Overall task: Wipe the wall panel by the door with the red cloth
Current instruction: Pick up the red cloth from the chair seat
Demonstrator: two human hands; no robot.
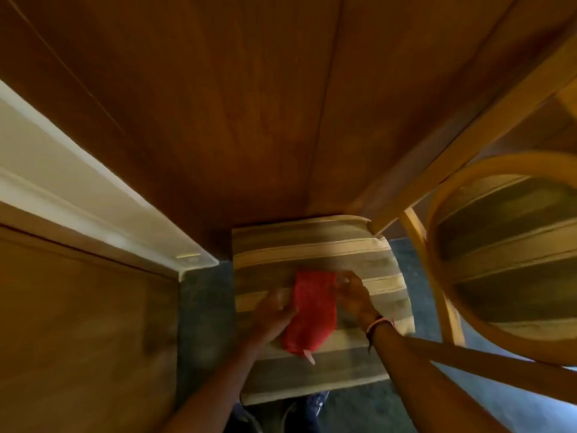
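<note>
1. Your two forearms come in from the bottom edge and meet over a striped cushion (318, 245).
2. Your left hand (274, 310) holds the red cloth (312, 314) on its left side; the fingers are closed on the fabric.
3. Your right hand (352, 295) holds the same cloth on its upper right edge, and its fingers pinch the fabric near the top corner.
4. Around your right wrist you wear a wristband (377, 326) with pink and dark threads.
5. Between your hands the red cloth is folded into a long shape, and a small pale tag (309, 357) hangs from its lower end. It sits just above the cushion; whether it touches the cushion, you cannot tell.
6. Behind the cushion stands the brown wooden wall panel (234, 120), well apart from the cloth.
7. On the left you see the door (78, 323) with a white frame (62, 182) beside the panel.
8. On the right stands a wooden chair (443, 232) with curved rails and a second striped cushion (512, 260).
9. Blue carpet (203, 307) covers the floor, and the whole picture is a little blurred.
</note>
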